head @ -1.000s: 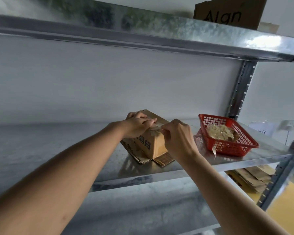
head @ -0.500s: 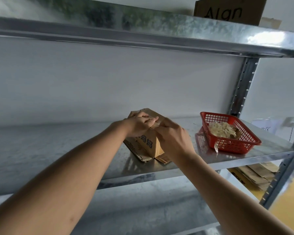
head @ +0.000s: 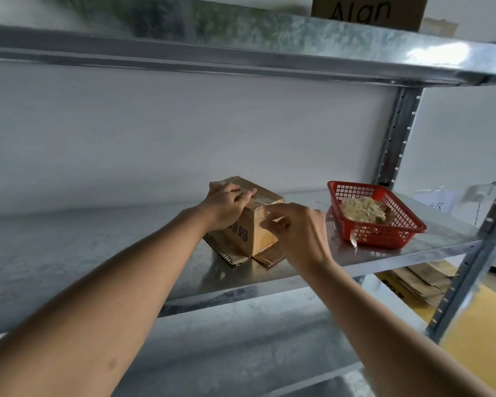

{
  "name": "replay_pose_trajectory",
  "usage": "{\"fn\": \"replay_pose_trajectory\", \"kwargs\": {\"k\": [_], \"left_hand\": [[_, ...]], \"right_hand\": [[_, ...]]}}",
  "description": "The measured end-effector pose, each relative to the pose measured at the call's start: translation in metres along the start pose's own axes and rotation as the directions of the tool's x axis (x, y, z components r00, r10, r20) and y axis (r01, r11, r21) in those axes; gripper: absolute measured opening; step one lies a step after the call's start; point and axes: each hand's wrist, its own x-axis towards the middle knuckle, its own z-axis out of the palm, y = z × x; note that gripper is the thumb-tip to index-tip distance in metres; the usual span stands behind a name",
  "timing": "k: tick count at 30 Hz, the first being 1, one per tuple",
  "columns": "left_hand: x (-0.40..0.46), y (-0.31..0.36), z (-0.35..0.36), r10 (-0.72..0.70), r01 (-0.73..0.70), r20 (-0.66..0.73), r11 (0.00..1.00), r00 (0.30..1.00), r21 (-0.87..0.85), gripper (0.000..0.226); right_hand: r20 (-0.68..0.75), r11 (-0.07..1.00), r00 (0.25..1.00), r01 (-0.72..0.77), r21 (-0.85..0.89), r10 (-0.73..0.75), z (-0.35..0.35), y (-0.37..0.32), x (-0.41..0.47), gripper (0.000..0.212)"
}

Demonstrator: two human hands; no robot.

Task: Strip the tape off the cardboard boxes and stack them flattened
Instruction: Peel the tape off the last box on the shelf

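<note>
A small brown cardboard box [head: 252, 233] with dark printed characters stands on the metal shelf [head: 413, 253], its bottom flaps spread out beneath it. My left hand [head: 226, 206] rests over the box's top left edge, fingers curled on it, holding it down. My right hand [head: 295, 224] is in front of the box's right side, blurred, with thumb and fingers pinched together; a pale strip of tape [head: 265, 199] runs across the box top toward them. Whether the fingers hold the tape end is unclear.
A red plastic basket [head: 384, 233] with crumpled tape inside stands right of the box, one strip hanging over its front. Flattened cardboard [head: 421, 282] lies stacked on a lower level at right. Another box [head: 367, 10] sits on the upper shelf. A steel upright [head: 395, 138] stands behind the basket.
My right hand has pulled away from the top edge of the box, down and to the right. My left hand stays on the box.
</note>
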Motion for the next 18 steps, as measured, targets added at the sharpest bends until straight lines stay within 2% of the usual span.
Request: {"fn": "replay_pose_trajectory", "kwargs": {"k": [2,6,9,12,15,18], "left_hand": [[0.002,0.01,0.002,0.06,-0.061,0.008,0.997,0.998,0.041,0.061],[0.007,0.038,0.013,0.116,-0.116,-0.001,0.993,0.993,0.03,0.054],[0.012,0.055,0.019,0.124,-0.124,0.017,0.992,0.992,0.026,0.052],[0.019,0.065,0.022,0.107,-0.107,0.03,0.994,0.994,-0.008,0.05],[0.027,0.073,0.025,0.101,-0.101,0.039,0.995,0.994,-0.007,0.05],[0.035,0.076,0.025,0.083,-0.083,0.065,0.997,0.994,-0.004,0.05]], "right_hand": [[-0.002,0.996,0.997,-0.075,0.045,0.075,-0.009,0.012,0.006,0.044],[-0.122,0.994,0.987,-0.107,-0.019,0.104,-0.027,0.038,0.017,0.007],[-0.173,0.979,0.967,-0.199,-0.05,0.188,-0.046,0.064,0.024,0.007],[-0.212,0.942,0.941,-0.297,-0.156,0.262,-0.067,0.094,0.032,0.013],[-0.202,0.913,0.949,-0.293,-0.283,0.242,-0.085,0.12,0.039,0.011],[-0.132,0.906,0.957,-0.287,-0.313,0.258,-0.097,0.138,0.046,0.001]]}}
